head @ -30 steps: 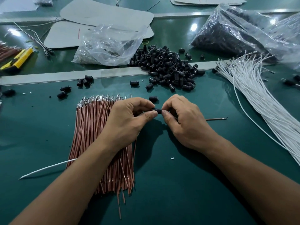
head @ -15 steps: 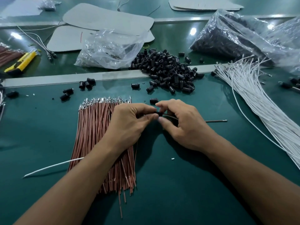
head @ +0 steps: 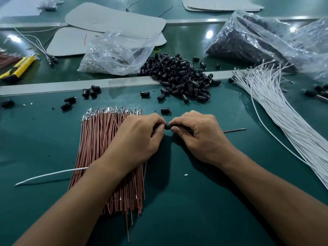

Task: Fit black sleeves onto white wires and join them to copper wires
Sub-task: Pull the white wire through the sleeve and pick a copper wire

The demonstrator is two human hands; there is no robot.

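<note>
While fingers [head: 174, 129] pinch it, tubular black sleeve [head: 167, 126]

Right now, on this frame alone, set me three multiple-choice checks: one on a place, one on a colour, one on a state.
1. Where does the copper wire bundle lie?
A) under the left hand and its forearm
B) beside the white wires
C) inside a plastic bag

2. What colour is the body of the utility knife at far left?
A) red
B) blue
C) yellow

3. How is the black sleeve at centre held?
A) lying loose on the table
B) pinched between both hands
C) hanging from a white wire

Answers:
1 A: the strands run beneath that wrist.
2 C: it is yellow with black trim.
3 B: fingertips of the left hand and the right hand meet on it.
</note>
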